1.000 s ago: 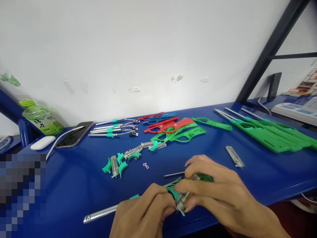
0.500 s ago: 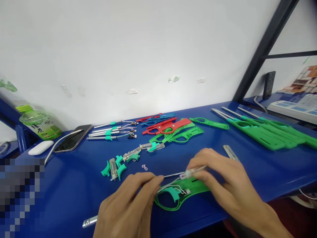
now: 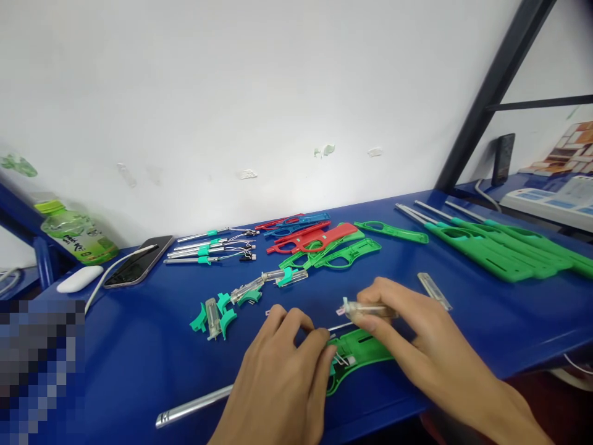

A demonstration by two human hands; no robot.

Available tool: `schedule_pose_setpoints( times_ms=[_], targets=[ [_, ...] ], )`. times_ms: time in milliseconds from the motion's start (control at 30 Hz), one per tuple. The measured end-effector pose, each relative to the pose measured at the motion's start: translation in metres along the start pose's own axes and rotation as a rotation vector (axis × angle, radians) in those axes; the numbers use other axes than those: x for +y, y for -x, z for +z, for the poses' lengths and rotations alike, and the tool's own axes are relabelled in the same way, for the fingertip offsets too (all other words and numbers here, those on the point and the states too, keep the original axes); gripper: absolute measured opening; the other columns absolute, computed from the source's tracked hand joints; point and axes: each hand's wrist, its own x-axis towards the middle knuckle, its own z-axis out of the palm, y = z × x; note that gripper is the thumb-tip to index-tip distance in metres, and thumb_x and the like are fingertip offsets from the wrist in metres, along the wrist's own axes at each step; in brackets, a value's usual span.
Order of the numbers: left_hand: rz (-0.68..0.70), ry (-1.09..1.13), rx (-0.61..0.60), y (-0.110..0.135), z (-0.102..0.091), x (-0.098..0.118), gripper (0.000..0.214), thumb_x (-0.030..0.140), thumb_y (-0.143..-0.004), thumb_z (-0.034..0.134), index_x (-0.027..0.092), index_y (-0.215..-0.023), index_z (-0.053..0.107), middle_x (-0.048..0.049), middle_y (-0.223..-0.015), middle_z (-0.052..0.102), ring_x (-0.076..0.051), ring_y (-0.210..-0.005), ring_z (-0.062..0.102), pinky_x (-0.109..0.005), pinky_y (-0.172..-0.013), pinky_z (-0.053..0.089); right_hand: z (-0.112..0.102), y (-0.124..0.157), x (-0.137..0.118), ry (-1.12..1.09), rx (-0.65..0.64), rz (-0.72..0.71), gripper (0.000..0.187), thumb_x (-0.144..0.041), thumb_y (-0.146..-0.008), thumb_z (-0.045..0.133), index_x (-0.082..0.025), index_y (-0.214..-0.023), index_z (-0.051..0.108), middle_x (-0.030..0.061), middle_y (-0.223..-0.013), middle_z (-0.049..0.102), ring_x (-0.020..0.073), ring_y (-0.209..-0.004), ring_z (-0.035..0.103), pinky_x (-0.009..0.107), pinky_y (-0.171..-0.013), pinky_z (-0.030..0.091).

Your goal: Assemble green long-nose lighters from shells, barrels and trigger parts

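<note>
My right hand pinches a clear lighter fuel tank between thumb and fingers, just above the table. A small pale fitting shows at its left end. My left hand is closed over the front part of a green lighter half-shell, covering its trigger opening. Wires and a bit of teal trigger show in the shell beside the fingertips. A metal lighter tube sticks out leftward from under this hand. By its fingertips lies a thin silvery rod, whose other end is hidden.
Loose tanks and teal triggers lie left of centre. Tube assemblies with wires and red, blue and green half-shells sit behind. Finished-looking green lighters and another clear tank lie right; a phone and bottle left.
My left hand has slid right over the half-shell, hiding more of its trigger opening and baring more of the metal tube. My right hand has lifted the fuel tank slightly and levelled it.
</note>
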Motion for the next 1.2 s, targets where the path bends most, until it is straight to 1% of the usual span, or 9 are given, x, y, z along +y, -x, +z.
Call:
schedule_pose_setpoints(
  times_ms=[67, 167, 267, 367, 467, 667, 800, 1033, 1200],
  targets=[
    [-0.018, 0.001, 0.004, -0.0003, 0.0025, 0.0017, 0.022, 0.015, -0.108, 0.051, 0.023, -0.096, 0.068, -0.0028, -0.099, 0.07, -0.022, -0.085, 0.062, -0.04, -0.074, 0.062, -0.0038, 0.0038, 0.0039, 0.023, 0.016, -0.017, 0.013, -0.035, -0.114, 0.06, -0.029, -0.104, 0.065, -0.0034, -0.092, 0.067, 0.0145, -0.079, 0.064, 0.027, -0.071, 0.048],
    [-0.004, -0.002, 0.01, -0.0004, 0.0042, 0.0027, 0.024, 0.01, -0.107, 0.05, 0.023, -0.097, 0.067, -0.0014, -0.098, 0.071, -0.021, -0.088, 0.064, -0.04, -0.078, 0.061, -0.0081, 0.0082, 0.0072, 0.063, 0.002, -0.042, 0.01, -0.033, -0.113, 0.06, -0.031, -0.107, 0.067, -0.0029, -0.096, 0.068, 0.0154, -0.085, 0.064, 0.029, -0.077, 0.048],
    [0.028, -0.011, 0.017, -0.0014, 0.0037, 0.0023, 0.024, 0.007, -0.106, 0.051, 0.022, -0.096, 0.067, 0.0, -0.098, 0.073, -0.02, -0.087, 0.066, -0.04, -0.081, 0.059, -0.0086, 0.0096, 0.0068, 0.105, -0.084, -0.063, 0.014, -0.032, -0.115, 0.055, -0.03, -0.109, 0.067, -0.0005, -0.1, 0.068, 0.0185, -0.094, 0.063, 0.034, -0.085, 0.048],
    [0.048, -0.02, 0.032, -0.0025, 0.0032, 0.0014, 0.027, 0.006, -0.106, 0.05, 0.022, -0.095, 0.067, -0.0007, -0.098, 0.075, -0.02, -0.084, 0.067, -0.039, -0.08, 0.058, -0.0064, 0.0099, 0.0058, 0.134, -0.147, -0.068, 0.018, -0.033, -0.116, 0.052, -0.028, -0.107, 0.067, 0.0006, -0.098, 0.066, 0.0205, -0.093, 0.061, 0.04, -0.089, 0.047],
    [0.067, -0.027, 0.038, -0.0028, 0.0032, 0.0011, 0.028, 0.006, -0.106, 0.048, 0.024, -0.096, 0.069, -0.0025, -0.098, 0.076, -0.02, -0.085, 0.067, -0.038, -0.082, 0.059, -0.0044, 0.0105, 0.0054, 0.131, -0.167, -0.065, 0.02, -0.035, -0.117, 0.049, -0.028, -0.108, 0.066, 0.0009, -0.099, 0.065, 0.0215, -0.093, 0.059, 0.043, -0.091, 0.046],
    [0.096, -0.031, 0.054, -0.0038, 0.0033, 0.0032, 0.027, 0.006, -0.105, 0.047, 0.021, -0.099, 0.069, -0.0028, -0.097, 0.077, -0.02, -0.083, 0.068, -0.038, -0.08, 0.059, -0.005, 0.0083, 0.0048, 0.096, -0.177, -0.079, 0.02, -0.032, -0.117, 0.048, -0.029, -0.109, 0.066, 0.0011, -0.099, 0.063, 0.0214, -0.093, 0.057, 0.039, -0.085, 0.047],
    [0.104, -0.032, 0.065, -0.0041, 0.0034, 0.0046, 0.027, 0.005, -0.105, 0.047, 0.02, -0.097, 0.068, -0.0022, -0.097, 0.077, -0.021, -0.084, 0.068, -0.04, -0.079, 0.059, -0.0053, 0.0061, 0.0042, 0.094, -0.165, -0.085, 0.02, -0.031, -0.116, 0.05, -0.028, -0.109, 0.068, 0.0016, -0.099, 0.065, 0.0211, -0.093, 0.059, 0.037, -0.084, 0.048],
    [0.109, -0.023, 0.066, -0.0041, 0.004, 0.0051, 0.024, 0.004, -0.104, 0.048, 0.02, -0.101, 0.066, -0.0023, -0.097, 0.076, -0.021, -0.083, 0.068, -0.04, -0.078, 0.059, -0.005, 0.0043, 0.003, 0.094, -0.143, -0.114, 0.018, -0.028, -0.114, 0.054, -0.027, -0.107, 0.071, 0.002, -0.097, 0.067, 0.0206, -0.088, 0.061, 0.037, -0.081, 0.05],
    [0.103, -0.01, 0.079, -0.0024, 0.0062, 0.0045, 0.02, 0.003, -0.105, 0.05, 0.019, -0.105, 0.062, -0.0017, -0.098, 0.074, -0.02, -0.086, 0.067, -0.04, -0.083, 0.06, -0.0051, 0.0034, 0.0032, 0.106, -0.129, -0.159, 0.015, -0.026, -0.113, 0.057, -0.026, -0.108, 0.071, 0.0005, -0.094, 0.066, 0.0188, -0.085, 0.062, 0.036, -0.08, 0.049]
  ],
)
